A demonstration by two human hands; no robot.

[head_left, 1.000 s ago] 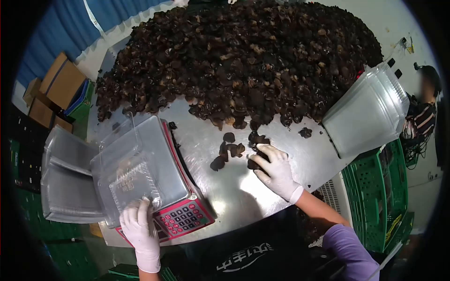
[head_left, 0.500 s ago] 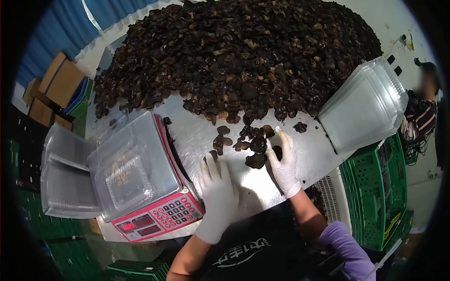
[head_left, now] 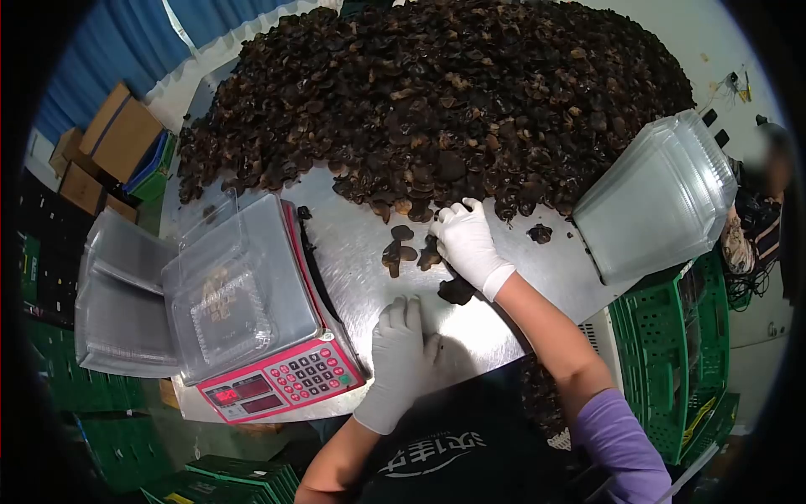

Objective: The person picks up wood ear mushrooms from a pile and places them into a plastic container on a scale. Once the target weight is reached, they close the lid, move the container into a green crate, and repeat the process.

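A large heap of dark brown wood ear mushrooms [head_left: 437,101] covers the back of the metal table [head_left: 344,252]. My right hand [head_left: 470,244], in a white glove, curls its fingers over a small cluster of mushrooms in front of the heap; the palm hides most of it. Beside it lie a few loose mushrooms [head_left: 395,252], and one dark piece [head_left: 456,291] sits below the wrist. My gloved left hand [head_left: 399,344] rests near the table's front edge, fingers stretched out, with nothing in it. A clear plastic tray [head_left: 227,315] lies on the red digital scale [head_left: 281,382].
Stacked clear trays [head_left: 126,294] stand left of the scale, and another tall stack [head_left: 655,202] leans at the table's right. Green crates [head_left: 655,361] flank the right side. Cardboard boxes [head_left: 122,134] stand back left. A person [head_left: 764,210] is at the far right.
My right hand has moved up and left onto the mushroom cluster, and its fingers have curled. My left hand has drawn slightly back toward the front edge.
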